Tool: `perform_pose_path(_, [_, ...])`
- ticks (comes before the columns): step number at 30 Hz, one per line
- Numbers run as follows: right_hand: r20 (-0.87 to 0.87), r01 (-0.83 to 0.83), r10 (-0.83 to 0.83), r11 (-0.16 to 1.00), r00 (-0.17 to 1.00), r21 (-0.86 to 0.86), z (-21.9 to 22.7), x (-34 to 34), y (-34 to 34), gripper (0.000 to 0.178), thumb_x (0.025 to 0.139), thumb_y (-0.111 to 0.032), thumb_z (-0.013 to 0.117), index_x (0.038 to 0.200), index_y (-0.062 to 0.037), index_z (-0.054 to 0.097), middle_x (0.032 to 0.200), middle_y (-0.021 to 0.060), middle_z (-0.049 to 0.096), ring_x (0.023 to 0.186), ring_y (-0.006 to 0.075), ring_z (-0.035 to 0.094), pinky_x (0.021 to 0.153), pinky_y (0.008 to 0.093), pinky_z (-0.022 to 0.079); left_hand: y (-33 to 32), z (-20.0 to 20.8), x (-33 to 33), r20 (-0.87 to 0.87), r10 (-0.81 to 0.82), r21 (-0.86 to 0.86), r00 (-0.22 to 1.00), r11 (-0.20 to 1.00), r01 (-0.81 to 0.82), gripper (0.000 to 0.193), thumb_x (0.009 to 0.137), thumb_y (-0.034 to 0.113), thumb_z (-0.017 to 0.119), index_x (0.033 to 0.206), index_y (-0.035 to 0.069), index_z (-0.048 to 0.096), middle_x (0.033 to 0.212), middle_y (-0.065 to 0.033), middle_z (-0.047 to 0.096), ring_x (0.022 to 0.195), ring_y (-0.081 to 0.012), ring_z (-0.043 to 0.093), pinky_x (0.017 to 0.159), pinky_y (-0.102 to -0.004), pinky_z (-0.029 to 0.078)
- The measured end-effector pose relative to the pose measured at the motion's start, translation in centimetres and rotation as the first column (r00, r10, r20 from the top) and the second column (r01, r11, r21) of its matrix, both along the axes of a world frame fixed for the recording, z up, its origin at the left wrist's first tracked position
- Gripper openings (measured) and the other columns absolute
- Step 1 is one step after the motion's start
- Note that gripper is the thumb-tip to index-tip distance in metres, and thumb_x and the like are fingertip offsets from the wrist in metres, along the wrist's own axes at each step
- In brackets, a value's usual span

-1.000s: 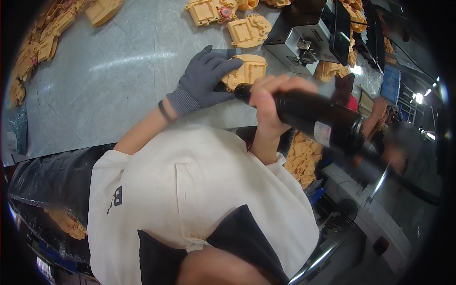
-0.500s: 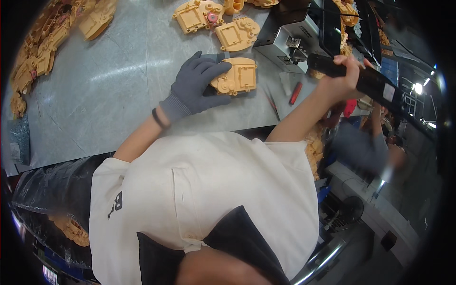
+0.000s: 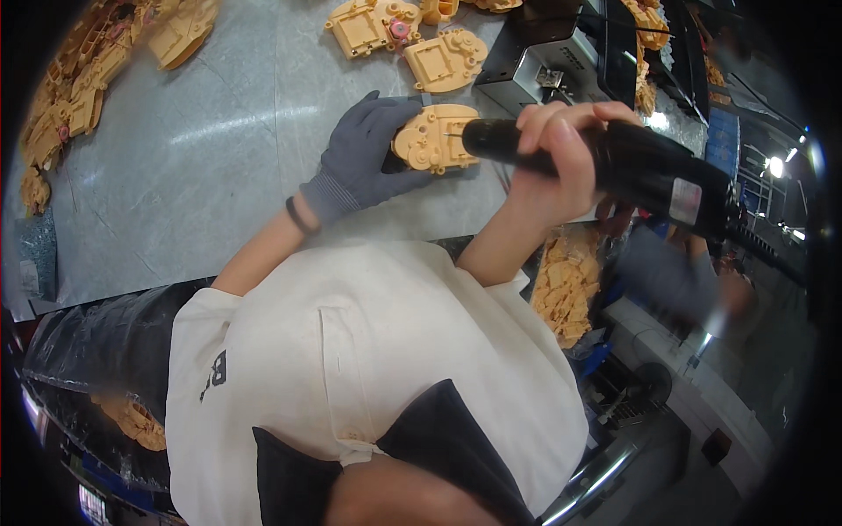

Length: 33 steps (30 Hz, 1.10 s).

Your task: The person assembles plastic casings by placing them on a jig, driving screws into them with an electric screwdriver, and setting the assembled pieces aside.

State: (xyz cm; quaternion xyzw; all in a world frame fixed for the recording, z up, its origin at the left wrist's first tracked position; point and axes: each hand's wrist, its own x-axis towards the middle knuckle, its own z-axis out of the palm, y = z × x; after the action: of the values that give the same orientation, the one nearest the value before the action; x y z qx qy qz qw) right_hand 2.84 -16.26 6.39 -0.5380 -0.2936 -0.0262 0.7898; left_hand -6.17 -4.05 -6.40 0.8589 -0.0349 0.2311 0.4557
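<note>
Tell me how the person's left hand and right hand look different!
The left hand wears a gray glove, but the right hand is bare.
The left hand holds a yellow plastic part at the table, while the right hand grips a black tool.
The left wrist has a dark band; none shows on the right wrist.
Both hands are holding something.

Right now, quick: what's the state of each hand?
Left hand: gloved, holding the yellow plastic housing by its left side.
Right hand: bare, closed around the black electric screwdriver.
</note>
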Motion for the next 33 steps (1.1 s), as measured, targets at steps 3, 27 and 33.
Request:
perform_pose_path(3, [-0.078,0.044,-0.038,0.996,0.996,0.076,-0.7,0.1,2.0,0.038,0.068,0.008,0.059,0.101,0.0004,0.042,0.061,0.0083,0.054,0.046,0.0137,0.050,0.048,0.0240,0.044,0.0,-0.3,-0.1,-0.016,0.025,-0.028,1.000,0.999,-0.026,0.065,0.065,0.035,0.075,0.116,0.007,0.047,0.113,-0.0104,0.056,0.103,-0.0288,0.053,0.098,-0.0452,0.036])
perform_pose_path(27, [-0.040,0.035,-0.045,0.975,0.998,-0.219,-2.4,1.7,3.9,0.028,0.065,0.010,0.063,0.087,-0.0002,0.049,0.063,0.0038,0.057,0.048,0.0084,0.054,0.046,0.0197,0.047,0.0,-0.6,-0.2,-0.078,-0.015,-0.054,0.997,0.999,0.011,0.072,0.060,0.029,0.079,0.120,0.009,0.045,0.114,-0.0109,0.055,0.107,-0.0300,0.050,0.100,-0.0450,0.033])
perform_pose_path(33, [-0.088,0.119,-0.130,0.985,0.988,-0.129,-2.1,0.4,4.6,0.020,0.066,0.009,0.063,0.078,0.0003,0.051,0.061,0.0018,0.056,0.049,0.0078,0.054,0.047,0.0207,0.047,0.3,-0.4,0.4,-0.086,-0.034,-0.028,0.996,0.999,0.032,0.070,0.063,0.037,0.077,0.119,0.008,0.046,0.113,-0.0093,0.055,0.105,-0.0286,0.052,0.099,-0.0466,0.035])
